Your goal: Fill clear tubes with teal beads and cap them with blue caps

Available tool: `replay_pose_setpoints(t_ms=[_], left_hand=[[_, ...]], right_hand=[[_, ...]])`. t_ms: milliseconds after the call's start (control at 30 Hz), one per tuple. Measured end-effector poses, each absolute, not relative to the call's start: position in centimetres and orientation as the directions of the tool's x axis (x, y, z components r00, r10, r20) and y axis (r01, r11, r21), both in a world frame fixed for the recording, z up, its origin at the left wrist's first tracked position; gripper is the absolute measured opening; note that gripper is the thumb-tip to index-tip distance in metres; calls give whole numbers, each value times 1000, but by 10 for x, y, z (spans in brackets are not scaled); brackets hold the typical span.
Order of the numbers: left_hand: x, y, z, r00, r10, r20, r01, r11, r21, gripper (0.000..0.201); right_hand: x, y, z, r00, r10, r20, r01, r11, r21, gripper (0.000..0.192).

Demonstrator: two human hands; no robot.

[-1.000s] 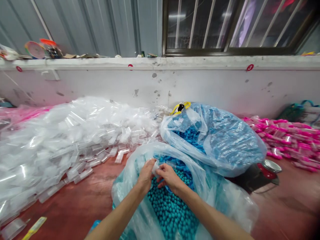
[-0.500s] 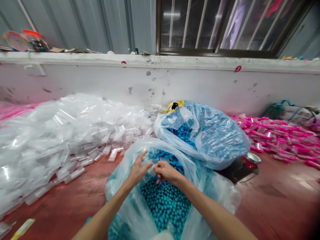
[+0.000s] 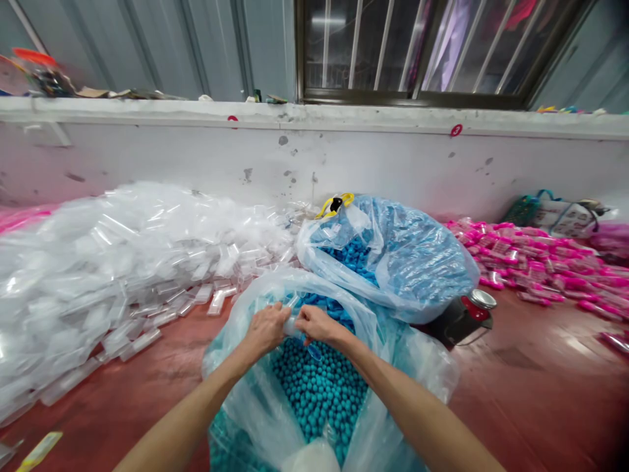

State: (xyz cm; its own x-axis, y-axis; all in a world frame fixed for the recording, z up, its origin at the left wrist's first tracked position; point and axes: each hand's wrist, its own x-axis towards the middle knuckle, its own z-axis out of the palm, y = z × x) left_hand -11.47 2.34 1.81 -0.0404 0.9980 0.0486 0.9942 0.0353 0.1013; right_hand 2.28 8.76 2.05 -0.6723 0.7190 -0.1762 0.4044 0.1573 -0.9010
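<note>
The left hand (image 3: 265, 330) and right hand (image 3: 318, 326) are meeting over an open bag (image 3: 427, 367) of teal beads (image 3: 319, 393), both pinching a small clear packet (image 3: 293, 326) between their fingertips, just above the beads and inside the bag's near rim. A second bag (image 3: 422, 262) of blue beads is pressing against the far rim. A heap of clear packets (image 3: 113, 262) is crowding the left side, with its edge near the bag. Bare red floor (image 3: 540, 393) is lying open to the right, past a jar (image 3: 462, 314), up to the pink packets (image 3: 540, 262) along the wall (image 3: 393, 164).
</note>
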Motion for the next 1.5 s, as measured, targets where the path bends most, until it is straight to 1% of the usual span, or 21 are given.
replay_pose_setpoints(t_ms=[100,167,267,333,367,433,500,533,567,600,633,667,733,800,867,933,1033,1133,1233,1367,1500], left_hand=[[-126,25,22,-135,988,76,987,128,96,20],[-136,26,27,-214,974,71,972,205,115,24],[-142,26,35,-277,961,20,949,270,160,45],[-135,22,38,-285,956,68,942,266,206,60],[-127,18,38,-267,958,106,937,233,261,63],[-108,7,31,-153,982,114,884,84,461,59],[-89,-9,18,40,999,29,736,-49,676,41],[-81,-18,11,109,994,-20,673,-59,738,29],[-75,-26,4,133,989,-60,640,-40,767,16],[-71,-34,-1,123,987,-103,636,1,772,6],[-69,-41,-6,79,987,-137,649,53,759,6],[-69,-46,-9,21,987,-161,665,106,739,10],[-71,-51,-12,-93,977,-193,661,206,722,16],[-73,-48,-12,-186,960,-211,596,280,753,19],[-71,-37,-14,-215,947,-238,521,318,792,24],[-64,-23,-19,-201,943,-266,472,331,817,28],[-49,-2,-30,-151,934,-323,394,357,847,29],[-36,7,-38,-56,903,-426,263,425,866,26],[-33,4,-38,74,867,-494,87,487,869,33],[-37,-8,-32,169,871,-461,-112,482,869,43],[-40,-16,-27,240,883,-403,-287,461,840,40]], right_hand=[[36,95,22,-637,756,-151,417,173,-892,14],[50,98,22,-602,787,-136,426,172,-888,12],[71,97,19,-608,778,-160,433,156,-888,6],[82,92,17,-649,733,-203,440,143,-887,3],[85,88,16,-670,708,-223,442,139,-886,3],[88,78,13,-706,662,-253,441,131,-888,4],[89,67,10,-736,620,-272,429,116,-896,5],[88,61,9,-750,596,-288,429,107,-897,7],[89,57,8,-759,573,-310,444,106,-890,9],[90,53,7,-758,565,-326,475,136,-869,13],[92,50,5,-746,579,-329,517,193,-834,16],[94,49,4,-725,612,-315,562,261,-785,18],[99,52,0,-659,713,-240,641,366,-674,18],[99,58,-5,-572,804,-162,695,370,-617,17],[94,66,-12,-487,864,-127,723,318,-613,18],[85,72,-21,-416,904,-103,724,260,-638,19],[74,78,-31,-358,929,-99,662,177,-728,16],[70,80,-36,-343,931,-128,544,85,-835,14],[72,80,-36,-332,923,-195,400,-49,-915,16],[76,76,-27,-369,880,-299,233,-224,-946,22],[82,73,-18,-420,840,-343,163,-301,-939,23]])
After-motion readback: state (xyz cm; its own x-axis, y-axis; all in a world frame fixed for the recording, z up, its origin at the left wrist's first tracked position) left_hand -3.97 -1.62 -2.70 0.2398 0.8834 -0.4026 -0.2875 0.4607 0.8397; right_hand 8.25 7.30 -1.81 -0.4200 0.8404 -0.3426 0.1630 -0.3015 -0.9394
